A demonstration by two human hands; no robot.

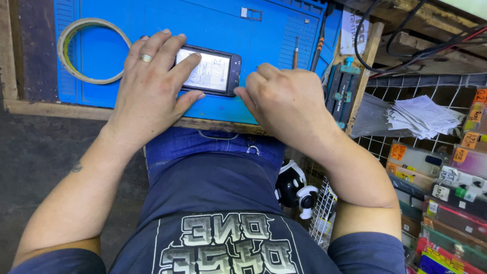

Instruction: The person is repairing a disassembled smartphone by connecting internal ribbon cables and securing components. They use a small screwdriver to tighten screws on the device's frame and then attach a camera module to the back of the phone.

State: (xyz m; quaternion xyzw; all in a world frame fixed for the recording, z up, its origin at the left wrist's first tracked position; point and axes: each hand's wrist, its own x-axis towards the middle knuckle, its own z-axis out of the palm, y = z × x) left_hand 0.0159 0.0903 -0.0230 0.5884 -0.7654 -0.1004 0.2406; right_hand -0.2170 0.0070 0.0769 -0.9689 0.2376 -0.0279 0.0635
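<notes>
A dark phone (215, 72) lies back-open on a blue work mat (213, 25), showing a white labelled battery. My left hand (152, 81), with a ring on one finger, presses down on the phone's left half and grips its near edge with the thumb. My right hand (284, 99) is curled next to the phone's right end, fingertips touching its lower right corner. Whether it holds a small tool I cannot tell.
A roll of tape (91, 50) lies on the mat at left. Screwdrivers (296, 53) and a small tray part (251, 13) sit at the mat's far side. A wire rack (421, 81) with papers (423, 115) and boxed goods (446, 203) stands at right.
</notes>
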